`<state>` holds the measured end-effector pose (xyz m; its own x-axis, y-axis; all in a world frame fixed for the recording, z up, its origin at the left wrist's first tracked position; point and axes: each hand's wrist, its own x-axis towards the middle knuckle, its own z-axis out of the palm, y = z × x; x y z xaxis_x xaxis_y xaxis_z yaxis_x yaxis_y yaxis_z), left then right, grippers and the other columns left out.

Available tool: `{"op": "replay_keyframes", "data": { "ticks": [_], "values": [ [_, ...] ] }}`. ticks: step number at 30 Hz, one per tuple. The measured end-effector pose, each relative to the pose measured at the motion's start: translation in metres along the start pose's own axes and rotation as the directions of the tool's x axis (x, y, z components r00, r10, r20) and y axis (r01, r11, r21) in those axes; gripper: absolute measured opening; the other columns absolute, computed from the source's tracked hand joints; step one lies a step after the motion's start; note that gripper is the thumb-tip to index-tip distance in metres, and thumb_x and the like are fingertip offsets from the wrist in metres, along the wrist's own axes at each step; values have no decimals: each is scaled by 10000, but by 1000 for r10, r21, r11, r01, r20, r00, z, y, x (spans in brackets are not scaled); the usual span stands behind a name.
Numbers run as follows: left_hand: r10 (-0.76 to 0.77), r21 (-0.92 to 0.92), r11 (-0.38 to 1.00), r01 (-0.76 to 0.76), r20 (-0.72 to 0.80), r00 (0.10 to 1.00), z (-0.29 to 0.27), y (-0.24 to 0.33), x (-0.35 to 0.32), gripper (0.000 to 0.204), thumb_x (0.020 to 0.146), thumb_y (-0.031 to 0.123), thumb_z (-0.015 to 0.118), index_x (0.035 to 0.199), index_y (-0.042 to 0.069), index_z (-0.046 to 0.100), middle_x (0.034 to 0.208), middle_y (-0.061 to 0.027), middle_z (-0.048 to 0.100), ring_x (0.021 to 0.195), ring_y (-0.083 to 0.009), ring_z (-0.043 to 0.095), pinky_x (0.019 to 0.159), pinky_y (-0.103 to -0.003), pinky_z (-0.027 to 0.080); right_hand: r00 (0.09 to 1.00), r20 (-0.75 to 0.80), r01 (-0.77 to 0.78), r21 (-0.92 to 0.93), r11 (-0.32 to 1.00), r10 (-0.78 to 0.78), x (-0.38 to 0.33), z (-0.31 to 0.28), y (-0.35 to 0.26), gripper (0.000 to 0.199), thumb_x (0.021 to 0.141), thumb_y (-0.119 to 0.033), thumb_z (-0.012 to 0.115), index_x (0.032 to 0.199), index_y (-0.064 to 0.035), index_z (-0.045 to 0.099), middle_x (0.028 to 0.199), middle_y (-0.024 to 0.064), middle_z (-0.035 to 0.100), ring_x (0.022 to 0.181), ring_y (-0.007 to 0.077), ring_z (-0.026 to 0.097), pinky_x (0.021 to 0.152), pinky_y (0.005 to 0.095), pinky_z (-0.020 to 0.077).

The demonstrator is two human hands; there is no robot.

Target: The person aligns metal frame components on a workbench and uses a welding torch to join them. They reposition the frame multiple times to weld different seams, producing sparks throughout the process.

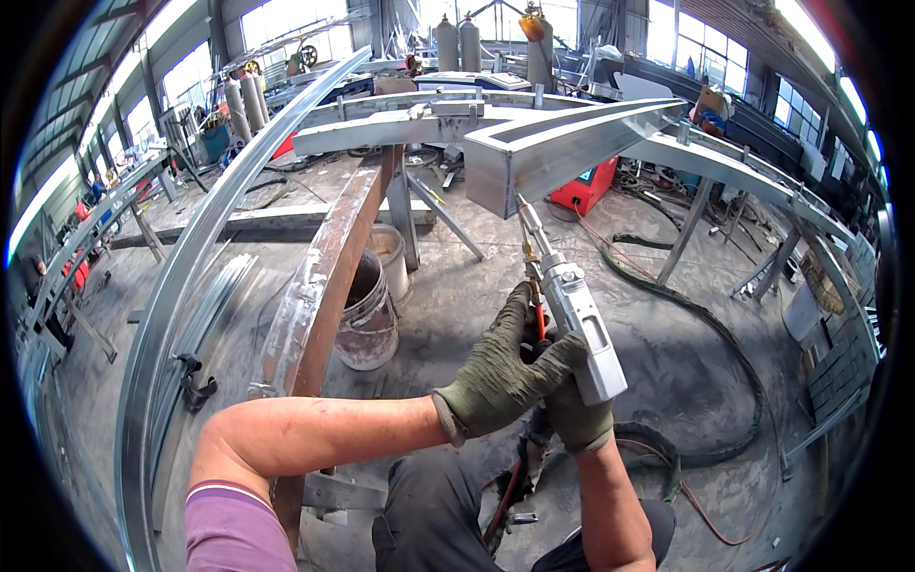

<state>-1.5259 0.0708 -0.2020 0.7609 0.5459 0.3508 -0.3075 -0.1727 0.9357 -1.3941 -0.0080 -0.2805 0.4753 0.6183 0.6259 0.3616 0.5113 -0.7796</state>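
A silver-grey handheld welding gun points up and away from me, with a slim nozzle and a brass fitting at its front. Its tip is close to the lower corner of a welded metal frame of bright rectangular tube. My right hand, in a dark green work glove, is wrapped round the grip beneath the gun's body. Also gloved, my left hand closes on the gun's left side, by an orange-red part near the fitting. The left fingertips are partly hidden.
A rusty steel beam runs along my left, with dirty buckets beside it. Long metal tubes curve past further left. Dark hoses loop over the floor to the right. Beyond the frame stands a red machine; gas cylinders stand behind.
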Motion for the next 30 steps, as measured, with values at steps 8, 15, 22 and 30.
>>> {"op": "replay_keyframes", "data": {
  "ticks": [8, 15, 22, 30],
  "values": [
    [-30, 87, 996, 32, -26, 999, -5, 8, -2, 818, 1111, 319, 798, 1729, 34, 344, 1439, -88, 672, 1312, -144, 628, 1141, -362, 538, 1000, -6, -11, 28, 1000, 11, 3, 3, 2, 278, 1018, -220, 889, 1182, -15, 800, 1009, 87, 822, 908, 190, 786, 796, 365, 623],
    [-9, 85, 996, 13, -41, 999, -4, 8, 0, 826, 1109, 310, 801, 1732, 29, 337, 1433, -83, 670, 1300, -142, 635, 1118, -357, 552, 998, 56, -19, -95, 995, 25, 8, -1, -6, 256, 1037, -237, 853, 1155, -15, 801, 973, 106, 825, 886, 240, 816, 780, 379, 629],
    [8, 70, 998, -5, -41, 999, -3, 7, 1, 818, 1109, 322, 792, 1713, 13, 336, 1424, -139, 659, 1284, -187, 658, 1106, -387, 566, 999, 40, -19, -156, 988, 26, 7, -1, 2, 185, 1048, -191, 812, 1114, -19, 802, 949, 129, 825, 863, 260, 821, 756, 387, 627],
    [-3, 75, 997, 7, -46, 999, -4, 10, -1, 801, 1107, 321, 788, 1700, 9, 349, 1427, -164, 651, 1287, -210, 663, 1118, -406, 562, 997, 43, -59, -78, 995, 62, 5, -1, 3, 176, 1057, -188, 808, 1091, -16, 796, 929, 115, 815, 837, 245, 806, 736, 388, 620]
  ]
}}
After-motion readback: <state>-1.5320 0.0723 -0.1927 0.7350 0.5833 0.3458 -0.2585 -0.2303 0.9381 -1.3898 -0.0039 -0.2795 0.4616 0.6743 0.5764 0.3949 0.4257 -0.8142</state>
